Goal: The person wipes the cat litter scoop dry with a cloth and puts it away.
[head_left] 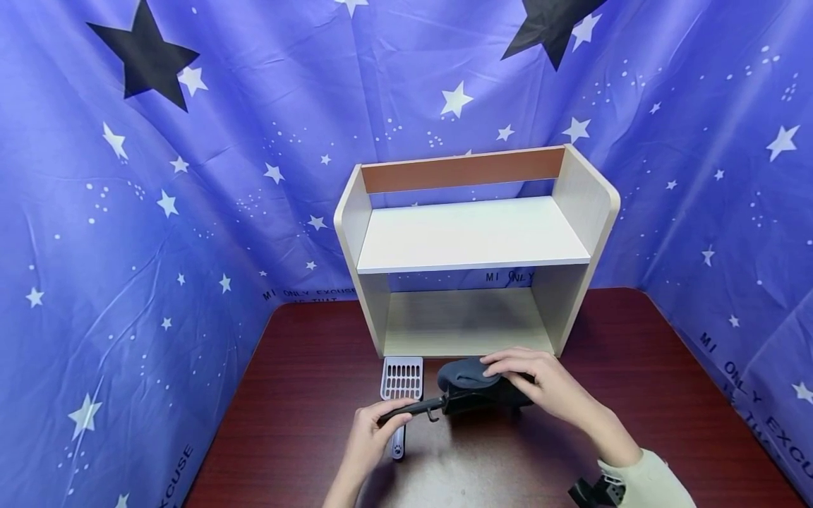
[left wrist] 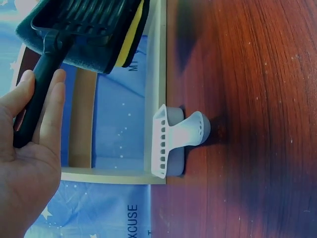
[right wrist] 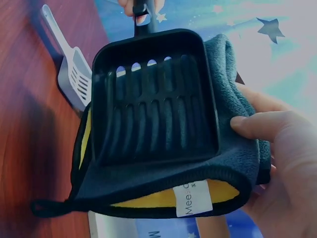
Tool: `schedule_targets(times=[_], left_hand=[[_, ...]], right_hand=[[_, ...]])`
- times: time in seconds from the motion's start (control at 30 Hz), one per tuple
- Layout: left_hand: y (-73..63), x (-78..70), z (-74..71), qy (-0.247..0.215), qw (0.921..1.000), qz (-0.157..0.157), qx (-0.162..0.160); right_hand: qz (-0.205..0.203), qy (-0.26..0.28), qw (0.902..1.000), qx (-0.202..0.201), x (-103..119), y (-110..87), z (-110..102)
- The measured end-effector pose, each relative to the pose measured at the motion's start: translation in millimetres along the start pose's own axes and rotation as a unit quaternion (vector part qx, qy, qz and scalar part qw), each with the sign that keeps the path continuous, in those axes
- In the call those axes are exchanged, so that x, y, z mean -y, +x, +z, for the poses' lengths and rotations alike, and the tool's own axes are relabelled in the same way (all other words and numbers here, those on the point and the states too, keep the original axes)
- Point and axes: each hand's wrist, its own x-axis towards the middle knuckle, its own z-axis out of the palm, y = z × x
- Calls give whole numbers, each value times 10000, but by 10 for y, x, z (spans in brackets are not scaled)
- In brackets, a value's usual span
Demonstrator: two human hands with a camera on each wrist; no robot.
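Note:
My left hand (head_left: 375, 432) grips the dark handle (left wrist: 38, 101) of a black slotted litter scoop (right wrist: 154, 151), which is raised above the table. A grey-blue cloth (head_left: 468, 374) with a yellow underside, black edging and a white label (right wrist: 194, 199) is wrapped around the back and one side of the scoop. My right hand (head_left: 546, 384) pinches the folded cloth at the scoop's side, thumb on top in the right wrist view. A second, pale grey litter scoop (left wrist: 184, 135) lies on the table beneath my left hand, its slotted end toward the shelf.
A pale two-tier shelf (head_left: 473, 236) stands at the back of the dark red wooden table (head_left: 305, 395), just beyond the hands. Blue star-patterned curtains (head_left: 241, 176) hang behind and on both sides.

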Motion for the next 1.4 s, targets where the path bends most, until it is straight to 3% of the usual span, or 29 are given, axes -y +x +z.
schedule_targets(times=[0.23,0.53,0.77,1.07,1.4], left_hand=[[2,5,-43,-196,9997,13,-140],[9,43,-99,-464,9987,-81,-169],[8,48,-117,-685,9970,-198,-295],[37,39,-152,-1352,9888,-451,-443],[44,47,-94,-2264,9696,-516,-767]], right_hand=[[386,359,9978,-403,-92,-98,-13],[977,300,9919,-754,-124,-187,-18],[1413,328,9861,-806,-104,-255,-19],[1638,433,9831,-699,-127,-347,27],[2003,875,9703,-1037,-121,-363,58]])
